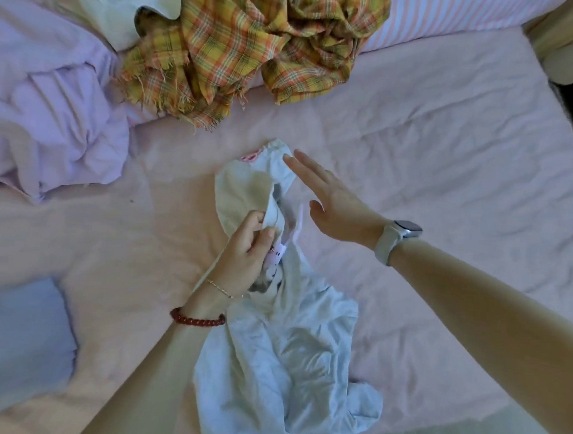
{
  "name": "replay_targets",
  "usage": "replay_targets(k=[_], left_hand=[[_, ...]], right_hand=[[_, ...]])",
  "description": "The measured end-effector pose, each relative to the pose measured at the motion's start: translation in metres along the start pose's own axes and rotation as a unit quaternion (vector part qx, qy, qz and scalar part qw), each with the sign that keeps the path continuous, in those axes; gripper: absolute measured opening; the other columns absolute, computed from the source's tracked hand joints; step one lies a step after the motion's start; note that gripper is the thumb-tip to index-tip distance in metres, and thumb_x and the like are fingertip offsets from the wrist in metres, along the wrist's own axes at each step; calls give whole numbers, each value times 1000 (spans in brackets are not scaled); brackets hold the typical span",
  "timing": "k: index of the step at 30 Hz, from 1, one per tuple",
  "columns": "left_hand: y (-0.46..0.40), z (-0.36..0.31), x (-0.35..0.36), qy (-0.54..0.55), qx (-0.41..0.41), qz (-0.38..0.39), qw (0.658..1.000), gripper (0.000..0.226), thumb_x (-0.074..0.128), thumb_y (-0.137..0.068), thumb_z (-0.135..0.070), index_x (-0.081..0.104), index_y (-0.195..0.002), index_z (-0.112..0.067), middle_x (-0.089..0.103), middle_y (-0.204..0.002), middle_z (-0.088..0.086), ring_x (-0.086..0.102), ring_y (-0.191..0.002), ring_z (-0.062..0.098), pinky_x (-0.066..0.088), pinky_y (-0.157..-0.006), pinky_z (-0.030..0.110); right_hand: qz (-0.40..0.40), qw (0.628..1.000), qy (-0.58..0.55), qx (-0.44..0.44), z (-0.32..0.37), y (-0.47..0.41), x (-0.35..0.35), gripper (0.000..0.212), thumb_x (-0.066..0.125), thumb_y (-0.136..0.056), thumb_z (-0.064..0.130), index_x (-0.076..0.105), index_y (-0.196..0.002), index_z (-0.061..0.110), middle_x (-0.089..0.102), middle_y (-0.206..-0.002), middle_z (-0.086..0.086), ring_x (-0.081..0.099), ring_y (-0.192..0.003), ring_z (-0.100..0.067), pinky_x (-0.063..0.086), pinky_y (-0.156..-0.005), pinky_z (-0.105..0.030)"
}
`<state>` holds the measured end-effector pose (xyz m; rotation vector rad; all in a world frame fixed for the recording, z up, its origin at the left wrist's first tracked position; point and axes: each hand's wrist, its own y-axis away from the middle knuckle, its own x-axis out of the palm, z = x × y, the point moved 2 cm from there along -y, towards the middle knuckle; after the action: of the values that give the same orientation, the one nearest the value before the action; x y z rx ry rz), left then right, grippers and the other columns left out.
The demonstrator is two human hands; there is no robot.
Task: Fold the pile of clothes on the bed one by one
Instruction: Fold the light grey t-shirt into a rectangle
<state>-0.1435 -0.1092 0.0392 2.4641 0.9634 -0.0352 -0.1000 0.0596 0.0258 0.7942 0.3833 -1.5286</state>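
Pale blue garment crumpled on pink bed, upper part lifted; plaid scarf, lilac garment heaped unfolded behind.

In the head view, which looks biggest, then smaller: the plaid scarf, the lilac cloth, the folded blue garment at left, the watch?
1. plaid scarf
2. lilac cloth, close to the scarf, so their order is unsure
3. folded blue garment, nearer the camera
4. watch

wristwatch, red bead bracelet
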Motion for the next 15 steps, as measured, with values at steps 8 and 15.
replay_targets(k=[8,15], left_hand=[[80,-77,-107,-16,84,34,996,13,48,-84,-25,59,-87,-18,49,-60,-10,41,-52,1,36,-52,10],[135,-105,-157,-268,66,-4,961,24,79,-72,-33,60,-87,-28,63,-82,-17,56,-77,-4,41,-71,12]], right_hand=[[166,982,36,-85,119,-14,-9,26,55,-91,13,54,-115,2,59,-113,-18,51,-91,-24,33,-71,-16],[-42,993,31,-105,192,62,-65,17,51,-92,8,59,-107,11,63,-88,-5,55,-76,-23,44,-64,-35]])
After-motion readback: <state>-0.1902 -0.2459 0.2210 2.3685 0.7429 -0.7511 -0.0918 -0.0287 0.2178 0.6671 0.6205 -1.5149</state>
